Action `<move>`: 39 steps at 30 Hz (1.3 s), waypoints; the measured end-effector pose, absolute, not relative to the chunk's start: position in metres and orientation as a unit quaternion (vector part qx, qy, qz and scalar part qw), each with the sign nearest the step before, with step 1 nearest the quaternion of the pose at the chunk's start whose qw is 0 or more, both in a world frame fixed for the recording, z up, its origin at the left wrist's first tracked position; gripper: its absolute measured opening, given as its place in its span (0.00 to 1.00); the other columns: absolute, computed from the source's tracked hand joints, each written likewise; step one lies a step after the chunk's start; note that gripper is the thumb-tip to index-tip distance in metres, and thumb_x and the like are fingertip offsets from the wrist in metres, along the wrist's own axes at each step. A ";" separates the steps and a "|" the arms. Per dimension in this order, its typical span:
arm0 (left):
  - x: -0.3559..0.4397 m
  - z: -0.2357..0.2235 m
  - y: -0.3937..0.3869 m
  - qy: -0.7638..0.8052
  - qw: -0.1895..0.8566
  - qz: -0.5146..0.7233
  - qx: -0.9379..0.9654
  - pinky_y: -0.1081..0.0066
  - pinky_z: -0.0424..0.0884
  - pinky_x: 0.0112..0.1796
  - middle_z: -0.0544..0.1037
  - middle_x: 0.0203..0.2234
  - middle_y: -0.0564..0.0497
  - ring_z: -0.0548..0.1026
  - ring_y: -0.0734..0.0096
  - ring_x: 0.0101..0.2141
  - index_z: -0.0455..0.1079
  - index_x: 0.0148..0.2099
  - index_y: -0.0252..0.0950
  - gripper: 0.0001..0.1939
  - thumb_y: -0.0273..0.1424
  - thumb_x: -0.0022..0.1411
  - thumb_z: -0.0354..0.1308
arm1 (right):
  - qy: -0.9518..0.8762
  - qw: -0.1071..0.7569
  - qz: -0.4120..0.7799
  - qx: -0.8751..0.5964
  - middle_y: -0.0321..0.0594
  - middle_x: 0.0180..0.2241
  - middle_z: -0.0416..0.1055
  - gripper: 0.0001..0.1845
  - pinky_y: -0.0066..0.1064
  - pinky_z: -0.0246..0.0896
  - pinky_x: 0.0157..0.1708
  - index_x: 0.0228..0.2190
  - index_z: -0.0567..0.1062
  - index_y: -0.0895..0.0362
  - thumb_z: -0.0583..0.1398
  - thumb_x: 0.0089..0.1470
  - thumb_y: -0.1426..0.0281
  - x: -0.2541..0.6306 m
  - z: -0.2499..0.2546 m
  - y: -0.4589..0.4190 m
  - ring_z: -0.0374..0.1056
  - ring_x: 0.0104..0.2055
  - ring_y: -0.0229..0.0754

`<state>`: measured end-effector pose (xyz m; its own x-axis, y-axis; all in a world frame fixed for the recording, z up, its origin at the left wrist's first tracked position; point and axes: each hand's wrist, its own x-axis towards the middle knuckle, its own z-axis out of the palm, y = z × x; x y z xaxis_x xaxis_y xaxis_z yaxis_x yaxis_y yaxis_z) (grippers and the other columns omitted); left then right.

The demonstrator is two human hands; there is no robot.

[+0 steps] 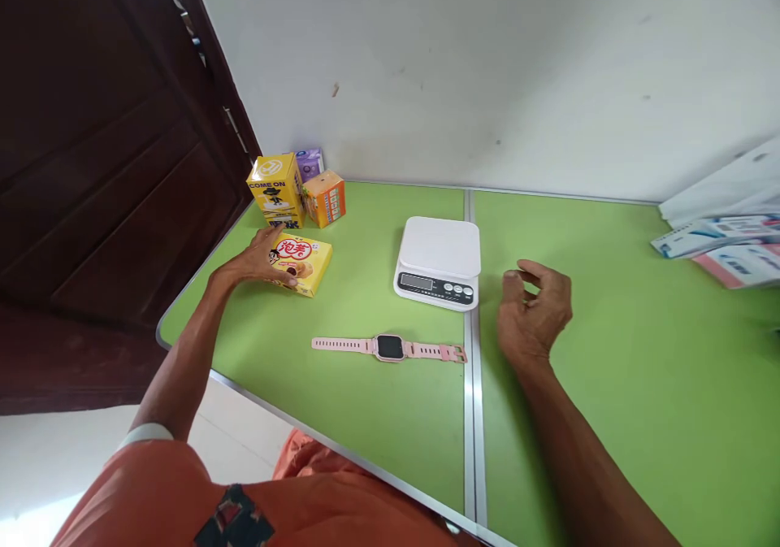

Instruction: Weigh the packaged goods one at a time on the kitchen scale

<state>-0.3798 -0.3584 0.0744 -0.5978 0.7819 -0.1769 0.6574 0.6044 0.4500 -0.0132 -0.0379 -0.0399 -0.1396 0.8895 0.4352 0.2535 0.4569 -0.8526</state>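
Far left, dark brown panelled door (122,181), then the green tabletop (366,425) with metal edging. Left hand (257,259) grips the left end of the flat yellow cardboard box with red lettering (315,266), thumb along the near edge, fingers toward the far side. Box sits left on the table, just in front of the tall yellow cardboard box (277,196); can't tell if its whole base rests on the surface. Behind, 2 more: purple box (310,159), partly hidden, and small orange box (330,199).

Step in hand looks like grasping or placing the flat box; 1 frame can't settle which. Moving it calls for a firm thumb-and-finger pinch, kept level and clear of the tall box.

Centre: pink-strapped watch with dark square screen (390,348), laid flat, nearer the person than the white plastic scale (439,248). Display unreadable.

Right hand (537,307) is empty, fingers loosely curled, just right of the scale. Far right, white-and-blue printed packets (712,236).
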 end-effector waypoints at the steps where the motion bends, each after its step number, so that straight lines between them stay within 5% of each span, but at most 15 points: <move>1: -0.384 0.075 -0.357 0.872 0.185 0.151 0.428 0.42 0.52 0.80 0.53 0.82 0.33 0.50 0.28 0.82 0.54 0.84 0.40 0.81 0.62 0.34 0.82 | -0.682 0.510 0.316 -0.419 0.54 0.51 0.76 0.17 0.53 0.78 0.44 0.47 0.79 0.51 0.61 0.61 0.57 -0.014 -0.041 -0.037 0.78 0.52 0.60; 6: -0.395 0.074 -0.354 0.871 0.154 0.042 0.465 0.33 0.67 0.72 0.65 0.75 0.29 0.63 0.17 0.76 0.62 0.80 0.43 0.78 0.54 0.25 0.85 | -0.669 0.527 0.320 -0.414 0.53 0.49 0.78 0.18 0.45 0.76 0.40 0.46 0.80 0.53 0.60 0.61 0.55 -0.017 -0.047 -0.033 0.77 0.47 0.54; 11: -0.387 0.075 -0.356 0.880 0.146 0.049 0.449 0.36 0.73 0.67 0.74 0.64 0.34 0.73 0.22 0.68 0.68 0.74 0.40 0.70 0.49 0.26 0.83 | -0.676 0.522 0.330 -0.402 0.47 0.46 0.79 0.16 0.40 0.75 0.39 0.43 0.80 0.54 0.60 0.62 0.57 -0.019 -0.043 -0.035 0.77 0.46 0.50; 18: -0.356 0.082 -0.345 0.849 0.130 0.181 0.479 0.38 0.76 0.66 0.78 0.62 0.35 0.77 0.30 0.64 0.70 0.72 0.41 0.55 0.58 0.45 0.77 | -0.675 0.518 0.347 -0.395 0.50 0.47 0.80 0.17 0.42 0.76 0.39 0.43 0.81 0.55 0.59 0.62 0.57 -0.021 -0.038 -0.039 0.77 0.48 0.52; 26: -0.292 0.090 -0.229 0.757 0.086 0.253 0.596 0.36 0.69 0.72 0.72 0.68 0.34 0.68 0.29 0.70 0.63 0.79 0.37 0.64 0.52 0.44 0.79 | -0.696 0.555 0.329 -0.315 0.52 0.53 0.80 0.22 0.54 0.79 0.53 0.53 0.80 0.52 0.57 0.72 0.51 -0.027 -0.015 -0.050 0.77 0.56 0.57; 31: -0.272 0.080 -0.159 0.739 0.111 0.254 0.614 0.34 0.69 0.71 0.71 0.66 0.32 0.68 0.28 0.69 0.64 0.77 0.35 0.64 0.55 0.44 0.79 | -0.709 0.533 0.370 -0.277 0.56 0.61 0.79 0.29 0.64 0.70 0.69 0.60 0.79 0.51 0.57 0.73 0.45 -0.047 -0.003 -0.051 0.73 0.65 0.64; 39: -0.289 0.047 -0.125 0.728 0.105 0.278 0.618 0.29 0.66 0.72 0.72 0.69 0.33 0.66 0.23 0.73 0.67 0.74 0.40 0.62 0.65 0.44 0.76 | -0.726 0.518 0.315 -0.325 0.43 0.60 0.82 0.33 0.54 0.75 0.69 0.63 0.79 0.44 0.56 0.71 0.39 -0.052 -0.011 -0.040 0.78 0.64 0.58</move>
<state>-0.2892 -0.1252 0.0465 -0.2137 0.9580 0.1914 0.8411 0.0808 0.5349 -0.0525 -0.0404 -0.0111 -0.2518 0.7989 0.5462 0.1455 0.5892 -0.7948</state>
